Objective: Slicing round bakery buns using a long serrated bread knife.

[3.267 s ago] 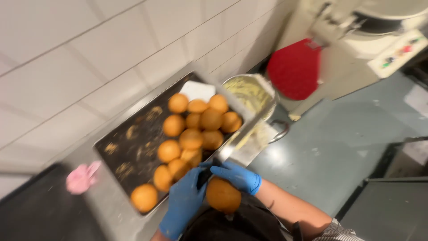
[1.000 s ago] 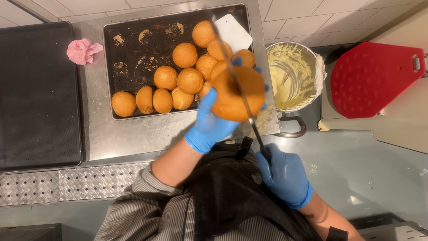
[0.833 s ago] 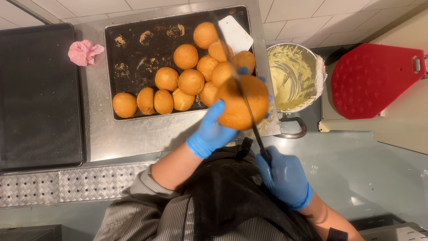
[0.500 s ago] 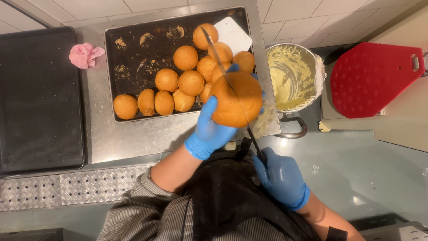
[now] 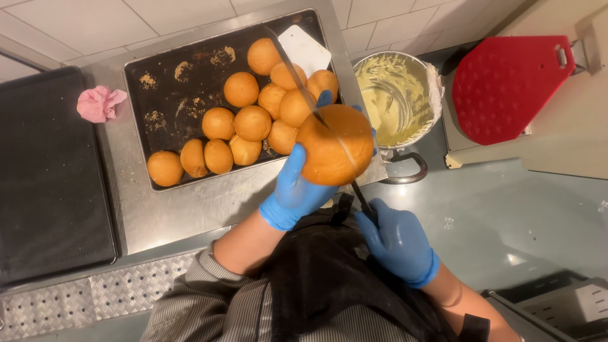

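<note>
My left hand [image 5: 295, 190], in a blue glove, holds a round golden bun [image 5: 335, 144] up in front of my chest. My right hand [image 5: 398, 242], also gloved in blue, grips the black handle of a long knife [image 5: 304, 95]. The blade runs through the bun and sticks out past it over the tray. Behind, a dark baking tray [image 5: 164, 82] carries several more buns [image 5: 244, 123] clustered on its right half, with crumbs on its bare left part. A white scraper [image 5: 304, 49] lies at the tray's far right corner.
A metal pot [image 5: 396, 95] smeared with pale yellow butter stands right of the tray. A red perforated board [image 5: 506, 85] lies at the far right. A pink crumpled cloth [image 5: 100, 103] and a black flat tray [image 5: 47, 177] are on the left. A dark crate [image 5: 557, 310] sits at bottom right.
The knife blade has slid further through the bun, its tip now reaching out over the tray. My right hand stays low near my chest and the bun stays held in place.
</note>
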